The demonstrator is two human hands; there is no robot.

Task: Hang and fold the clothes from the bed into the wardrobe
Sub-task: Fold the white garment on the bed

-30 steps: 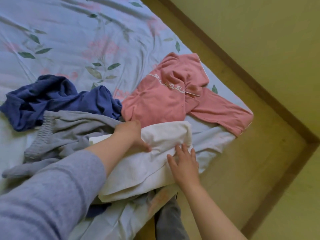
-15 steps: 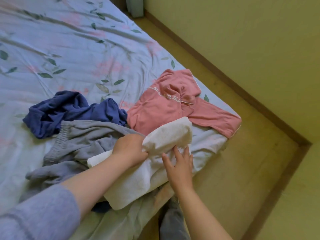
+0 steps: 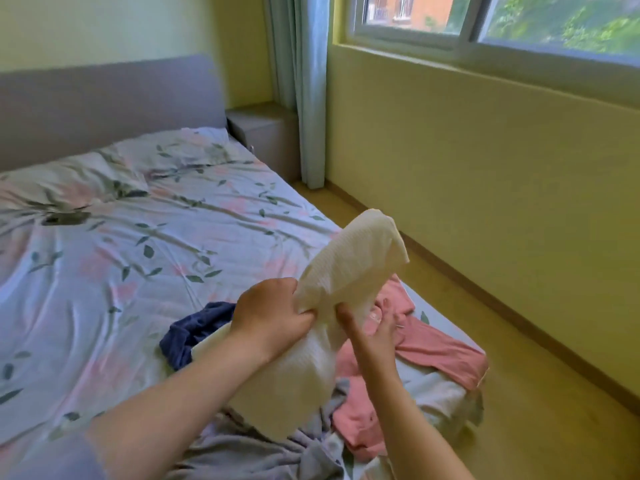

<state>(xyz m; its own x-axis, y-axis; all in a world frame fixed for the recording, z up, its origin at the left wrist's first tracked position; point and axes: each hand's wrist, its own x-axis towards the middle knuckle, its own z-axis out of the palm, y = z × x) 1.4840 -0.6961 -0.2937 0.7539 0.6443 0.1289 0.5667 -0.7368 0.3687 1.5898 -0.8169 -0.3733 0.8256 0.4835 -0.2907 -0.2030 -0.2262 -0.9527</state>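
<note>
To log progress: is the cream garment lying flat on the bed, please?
No, the left hand grips the cream garment, raised above the bed.

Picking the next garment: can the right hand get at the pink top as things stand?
Probably yes. The right hand only touches the cream garment gripped by the left hand; the pink top lies exposed just beyond it.

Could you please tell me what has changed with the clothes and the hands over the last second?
The left hand has gripped the cream garment and lifted it up off the bed, where it lay under both hands a second ago. The right hand has risen with it and touches its edge. The pink top, blue garment and grey garment stay on the bed.
</note>
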